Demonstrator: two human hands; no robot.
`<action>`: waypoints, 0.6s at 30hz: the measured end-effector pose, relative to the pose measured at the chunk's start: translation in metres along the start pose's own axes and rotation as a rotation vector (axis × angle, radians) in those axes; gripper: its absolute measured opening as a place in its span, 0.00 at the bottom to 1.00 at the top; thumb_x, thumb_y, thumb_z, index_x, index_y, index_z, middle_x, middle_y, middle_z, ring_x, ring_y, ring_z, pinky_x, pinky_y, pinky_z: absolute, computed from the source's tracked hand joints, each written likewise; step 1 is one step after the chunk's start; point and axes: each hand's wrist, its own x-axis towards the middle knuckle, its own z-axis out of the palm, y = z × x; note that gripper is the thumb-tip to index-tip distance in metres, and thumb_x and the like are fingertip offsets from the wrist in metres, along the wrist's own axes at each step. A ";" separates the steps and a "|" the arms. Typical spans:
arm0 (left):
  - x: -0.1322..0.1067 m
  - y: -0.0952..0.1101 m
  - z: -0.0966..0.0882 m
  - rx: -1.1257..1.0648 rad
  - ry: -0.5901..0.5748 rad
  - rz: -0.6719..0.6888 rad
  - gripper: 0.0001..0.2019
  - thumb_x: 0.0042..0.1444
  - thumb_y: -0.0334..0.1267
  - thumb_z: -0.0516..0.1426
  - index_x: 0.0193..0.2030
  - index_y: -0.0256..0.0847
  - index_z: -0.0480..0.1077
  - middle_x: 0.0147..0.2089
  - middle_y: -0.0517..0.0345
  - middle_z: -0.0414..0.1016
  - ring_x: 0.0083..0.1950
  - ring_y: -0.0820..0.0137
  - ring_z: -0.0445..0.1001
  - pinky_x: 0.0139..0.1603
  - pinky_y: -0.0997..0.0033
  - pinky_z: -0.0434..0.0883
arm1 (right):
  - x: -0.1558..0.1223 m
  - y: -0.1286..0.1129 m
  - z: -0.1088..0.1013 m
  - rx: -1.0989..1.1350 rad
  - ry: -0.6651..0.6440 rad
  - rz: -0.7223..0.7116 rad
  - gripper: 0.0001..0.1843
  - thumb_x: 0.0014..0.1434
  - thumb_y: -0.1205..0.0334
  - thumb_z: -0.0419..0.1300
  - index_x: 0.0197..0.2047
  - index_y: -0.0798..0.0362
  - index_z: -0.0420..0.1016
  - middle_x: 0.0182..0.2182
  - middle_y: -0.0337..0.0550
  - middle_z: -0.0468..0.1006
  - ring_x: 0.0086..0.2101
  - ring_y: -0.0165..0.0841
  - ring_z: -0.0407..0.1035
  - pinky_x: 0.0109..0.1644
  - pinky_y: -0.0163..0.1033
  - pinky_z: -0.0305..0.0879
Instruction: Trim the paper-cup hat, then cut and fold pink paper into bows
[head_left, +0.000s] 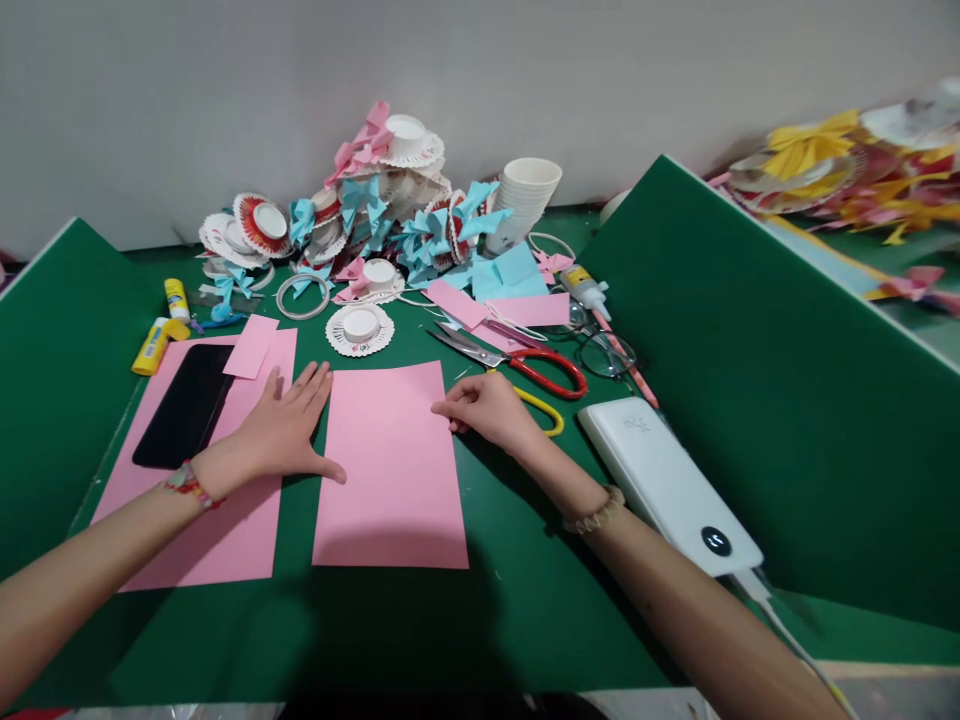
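A sheet of pink paper point(390, 470) lies flat on the green table in front of me. My left hand point(289, 425) is spread open at its left side, the thumb resting over the paper's edge. At the right edge, my right hand point(484, 408) pinches the sheet between thumb and fingers. Left of it is a larger pink sheet point(247, 540) under my left forearm, with a black phone point(184, 405) and a small pink strip point(252, 347) on top. Beyond my right hand lie red-handled scissors point(551, 372) and a yellow-handled pair point(546, 408).
Paper-plate crafts with bows point(427, 230) are heaped at the back beside stacked paper cups point(525, 195). Glue sticks point(152, 345) stand at left. Eyeglasses point(606, 353) and a white power bank point(667, 485) with a cable lie right. A green divider point(772, 380) rises on the right.
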 end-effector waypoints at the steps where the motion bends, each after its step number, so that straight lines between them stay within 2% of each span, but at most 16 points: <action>1: -0.006 0.004 0.003 0.019 0.025 -0.014 0.56 0.43 0.69 0.52 0.68 0.25 0.42 0.69 0.33 0.40 0.70 0.45 0.41 0.64 0.34 0.39 | 0.000 0.000 0.000 0.000 -0.001 0.000 0.09 0.44 0.70 0.65 0.16 0.56 0.70 0.10 0.35 0.70 0.15 0.25 0.65 0.21 0.30 0.60; 4: -0.028 0.022 0.019 0.095 0.141 0.011 0.35 0.60 0.55 0.45 0.66 0.29 0.50 0.69 0.41 0.45 0.70 0.51 0.47 0.65 0.36 0.42 | 0.000 -0.001 0.000 0.001 -0.001 0.000 0.10 0.44 0.70 0.64 0.16 0.56 0.70 0.10 0.35 0.70 0.15 0.25 0.65 0.21 0.30 0.60; 6: -0.044 0.034 0.031 0.127 0.268 -0.001 0.28 0.65 0.46 0.40 0.66 0.29 0.51 0.68 0.41 0.48 0.68 0.52 0.52 0.65 0.37 0.45 | 0.000 -0.001 0.000 0.003 -0.002 -0.002 0.10 0.44 0.70 0.64 0.16 0.56 0.70 0.10 0.35 0.69 0.15 0.25 0.65 0.21 0.30 0.60; 9: -0.063 0.050 0.045 0.166 0.428 -0.007 0.27 0.65 0.38 0.40 0.68 0.29 0.43 0.66 0.39 0.52 0.65 0.52 0.58 0.64 0.39 0.49 | 0.000 -0.001 0.000 0.003 -0.003 -0.008 0.10 0.44 0.70 0.64 0.16 0.56 0.70 0.10 0.35 0.69 0.15 0.25 0.65 0.21 0.30 0.60; 11: -0.073 0.057 0.048 0.197 0.486 0.022 0.29 0.64 0.34 0.43 0.69 0.29 0.37 0.65 0.40 0.56 0.64 0.54 0.61 0.65 0.42 0.51 | 0.000 0.000 0.001 0.003 -0.002 0.000 0.10 0.44 0.71 0.65 0.16 0.56 0.70 0.10 0.35 0.69 0.14 0.25 0.64 0.21 0.30 0.59; 13: -0.084 0.063 0.049 0.238 0.508 0.055 0.30 0.63 0.30 0.45 0.69 0.29 0.37 0.64 0.41 0.59 0.63 0.56 0.63 0.65 0.47 0.54 | 0.000 0.000 0.001 0.005 -0.001 0.006 0.10 0.44 0.71 0.65 0.17 0.56 0.70 0.10 0.34 0.69 0.14 0.24 0.64 0.21 0.30 0.59; 15: -0.094 0.068 0.048 0.291 0.507 0.094 0.27 0.62 0.29 0.46 0.68 0.29 0.46 0.63 0.43 0.60 0.62 0.58 0.64 0.63 0.51 0.58 | 0.000 0.000 0.001 0.006 -0.005 0.010 0.10 0.43 0.72 0.65 0.17 0.56 0.70 0.10 0.34 0.69 0.14 0.24 0.64 0.21 0.29 0.60; 18: -0.108 0.076 0.044 0.344 0.474 0.210 0.20 0.61 0.27 0.45 0.59 0.29 0.63 0.63 0.44 0.63 0.63 0.57 0.64 0.59 0.54 0.63 | 0.000 0.000 0.001 0.006 -0.017 0.006 0.10 0.44 0.71 0.65 0.17 0.56 0.70 0.10 0.34 0.69 0.14 0.24 0.64 0.21 0.29 0.60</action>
